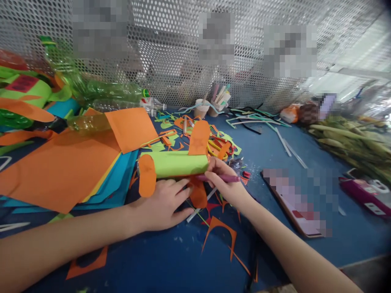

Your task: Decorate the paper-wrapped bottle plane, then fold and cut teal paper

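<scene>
A lime-green paper-wrapped cylinder [174,163] lies on its side in front of me. Orange paper flaps stick out from it: one upright [199,138], one at its left end [147,176], and one below its right part [198,194]. My left hand [166,201] rests flat along the cylinder's near side, fingers spread, fingertips by the lower flap. Pinched in my right hand [224,181] is a purple pen [229,178], its front end close to the cylinder's lower right edge. Whether the pen tip touches paper is hidden.
Orange and blue paper sheets [61,171] are stacked at left, with plastic bottles [113,91] behind. Paper scraps [218,236] litter the blue table [171,260]. Cups of pens [201,109] stand at the back. A phone [293,203] and a purple case [365,195] lie right.
</scene>
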A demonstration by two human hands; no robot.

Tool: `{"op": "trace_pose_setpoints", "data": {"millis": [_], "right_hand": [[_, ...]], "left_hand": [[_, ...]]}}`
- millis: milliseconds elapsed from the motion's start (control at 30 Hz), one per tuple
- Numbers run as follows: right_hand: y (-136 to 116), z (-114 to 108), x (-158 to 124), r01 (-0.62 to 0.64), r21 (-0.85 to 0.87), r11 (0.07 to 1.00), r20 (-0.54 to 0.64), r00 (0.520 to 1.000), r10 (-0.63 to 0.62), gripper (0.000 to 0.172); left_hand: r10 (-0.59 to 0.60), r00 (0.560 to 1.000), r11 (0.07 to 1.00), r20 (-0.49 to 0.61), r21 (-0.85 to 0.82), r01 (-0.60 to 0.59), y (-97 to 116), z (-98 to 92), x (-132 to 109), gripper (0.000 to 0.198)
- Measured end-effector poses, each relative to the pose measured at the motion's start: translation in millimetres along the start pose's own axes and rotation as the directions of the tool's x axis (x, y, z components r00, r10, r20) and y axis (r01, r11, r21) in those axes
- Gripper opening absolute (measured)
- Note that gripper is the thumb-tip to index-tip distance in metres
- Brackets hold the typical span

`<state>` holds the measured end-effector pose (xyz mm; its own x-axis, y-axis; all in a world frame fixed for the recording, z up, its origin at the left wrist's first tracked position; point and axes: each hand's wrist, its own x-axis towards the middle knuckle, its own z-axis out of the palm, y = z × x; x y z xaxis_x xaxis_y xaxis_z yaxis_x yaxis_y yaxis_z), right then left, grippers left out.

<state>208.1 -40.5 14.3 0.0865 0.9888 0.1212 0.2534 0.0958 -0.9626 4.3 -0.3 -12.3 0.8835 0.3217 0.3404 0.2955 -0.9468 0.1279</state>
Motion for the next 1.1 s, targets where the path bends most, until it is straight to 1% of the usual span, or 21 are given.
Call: {"op": "trace_pose_setpoints", "data": {"millis": [67,133,233,367,467,567,667,767,967,1100], "right_hand": [[2,-1,-1,0.030,-0.019,0.999,-0.040,0.999,-0.031,0.019],[4,0,-2,0.056,-0.061,0.997,-0.106,0.992,-0.063,0.024],[9,2,-5,0.046,-0.154,0.987,-0.169,0.983,-0.072,0.027],[14,6,-8,0.013,-0.256,0.967,-0.134,0.990,-0.049,0.028],[18,7,-9,-0.004,-0.242,0.970,-0.118,0.993,-0.025,0.025],[19,7,-8,-0.029,-0.209,0.977,-0.100,0.995,0.008,0.023],[17,8,-8,-0.026,-0.273,0.962,-0.087,0.996,0.002,0.024],[14,7,-8,-0.012,-0.344,0.939,-0.094,0.995,-0.022,0.025],[9,2,-7,-0.025,-0.364,0.931,-0.135,0.990,-0.026,0.022],[7,0,-6,-0.027,-0.414,0.910,-0.143,0.989,-0.036,0.022]], "left_hand": [[-0.014,0.999,1.000,0.050,0.007,0.014,1,-2.8,-2,0.052],[-0.018,0.994,1.000,0.105,0.025,0.016,2,-4.5,-3,0.057],[-0.002,0.991,1.000,0.130,0.024,-0.001,2,-3.8,-4,0.059],[0.020,0.991,0.999,0.131,0.025,-0.024,2,-1.1,-6,0.056],[0.014,0.990,0.999,0.141,0.033,-0.019,3,-1.3,-6,0.056],[0.022,0.992,0.999,0.128,0.030,-0.026,2,-1.9,-6,0.053],[0.044,0.992,0.998,0.114,0.029,-0.048,1,-1.8,-6,0.049],[0.043,0.991,0.999,0.123,0.017,-0.046,2,-2.0,-6,0.048],[0.031,0.988,0.999,0.150,-0.013,-0.030,2,-3.5,-6,0.048],[0.035,0.986,0.999,0.162,-0.006,-0.034,2,-3.9,-5,0.048]]}}
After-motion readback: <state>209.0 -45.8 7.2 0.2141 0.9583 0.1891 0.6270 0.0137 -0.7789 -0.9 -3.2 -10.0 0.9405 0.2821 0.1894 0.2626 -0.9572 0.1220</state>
